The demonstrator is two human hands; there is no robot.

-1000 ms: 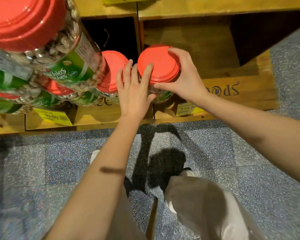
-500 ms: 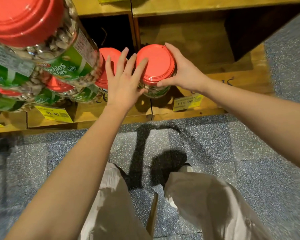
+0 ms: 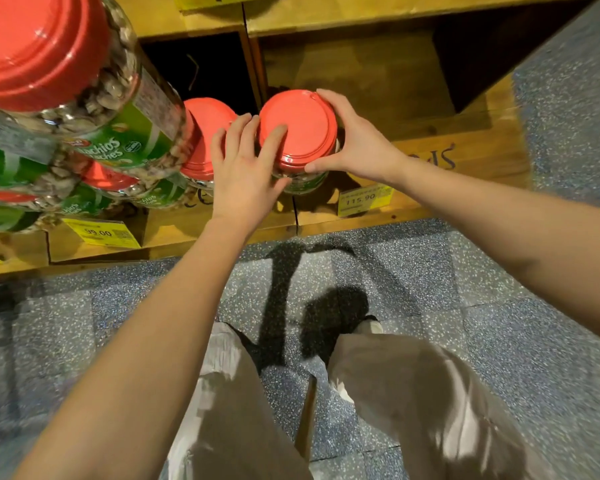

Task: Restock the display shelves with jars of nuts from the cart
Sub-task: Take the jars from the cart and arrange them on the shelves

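Note:
A jar of nuts with a red lid (image 3: 302, 128) stands at the front of the lower wooden shelf (image 3: 440, 161). My right hand (image 3: 355, 145) grips its lid from the right side. My left hand (image 3: 245, 174) lies against the jar's left side, fingers spread over the lid's edge. Just left of it stands another red-lidded jar (image 3: 205, 133), touching my left fingers. A large pistachio jar (image 3: 66, 88) with a green label fills the upper left, close to the camera.
More green-labelled jars (image 3: 84, 199) crowd the shelf at the left. Yellow price tags (image 3: 362, 199) (image 3: 99, 232) hang on the shelf front. To the right of the held jar the shelf bay is bare wood. My legs stand on speckled grey floor (image 3: 499, 289).
My left hand's fingers closed in against the jar's lid and side. The jar and my right hand stayed at the shelf front; the camera shifted slightly.

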